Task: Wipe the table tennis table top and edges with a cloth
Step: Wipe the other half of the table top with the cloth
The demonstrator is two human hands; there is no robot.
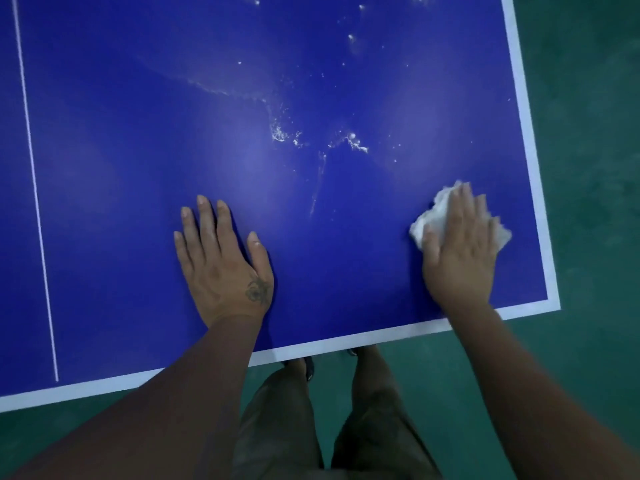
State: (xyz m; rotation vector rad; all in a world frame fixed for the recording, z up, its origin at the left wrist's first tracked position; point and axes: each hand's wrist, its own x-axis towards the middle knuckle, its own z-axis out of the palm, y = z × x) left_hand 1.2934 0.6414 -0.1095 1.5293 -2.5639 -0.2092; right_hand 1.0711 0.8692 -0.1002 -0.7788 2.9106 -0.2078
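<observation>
— What do you have on the head camera?

— I'm looking straight down at the near right corner of a blue table tennis table (156,150). Its white border line (524,133) runs along the right edge and the near edge, and the thin white centre line (34,188) crosses the top on the left. Green floor (588,98) lies beyond the edges.

— Where is the cloth?

— The white cloth (429,216) lies crumpled on the blue surface near the right border, just inside the line. The right hand (460,244) lies flat on top of it, palm down, fingers stretched out and close together, pressing it to the table rather than gripping it. Bits of cloth show at the fingertips, beside the thumb and past the little finger.

— And the other hand?

— The left hand (221,261) rests palm down on bare table, well apart from the cloth, fingers spread and relaxed, holding nothing. There's a small tattoo (258,289) on its back near the thumb.

— How does the surface look?

— White splashes and specks (284,133) are scattered across the blue ahead of both hands, thickest in the middle, with a thin streak (318,181) running down toward the near edge between the hands. More specks sit farther up, toward the top of the view.

— Anything of the person?

— I see both bare forearms, and below the near edge brownish trousers (280,427). The feet are mostly hidden under the table edge.
</observation>
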